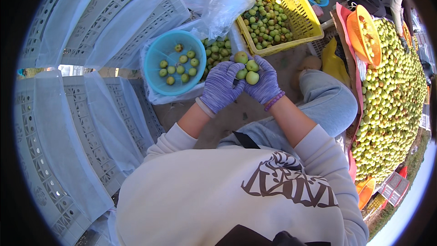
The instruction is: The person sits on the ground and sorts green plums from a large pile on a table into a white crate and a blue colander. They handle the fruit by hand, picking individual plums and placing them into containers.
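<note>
My left hand (222, 85) and my right hand (264, 82), both in purple knit gloves, are cupped together around several green jujube fruits (252, 78); one at the top has a brownish patch. Just left of my hands, a light blue plastic basin (150, 58) with several fruits inside rests on a lined crate (155, 99). More green fruits (218, 49) lie in that crate beside the basin, partly behind my left hand. Beyond my right hand stands a yellow plastic crate (297, 5) holding many green and brownish fruits (268, 24).
Stacked white plastic crates (82, 116) with pale liners rise at the left. Clear plastic bags (227, 3) lie at the top. At the right, a large heap of green fruits (389, 109) bears an orange basket (374, 41). A co-worker's gloved hand (404, 43) is over the heap.
</note>
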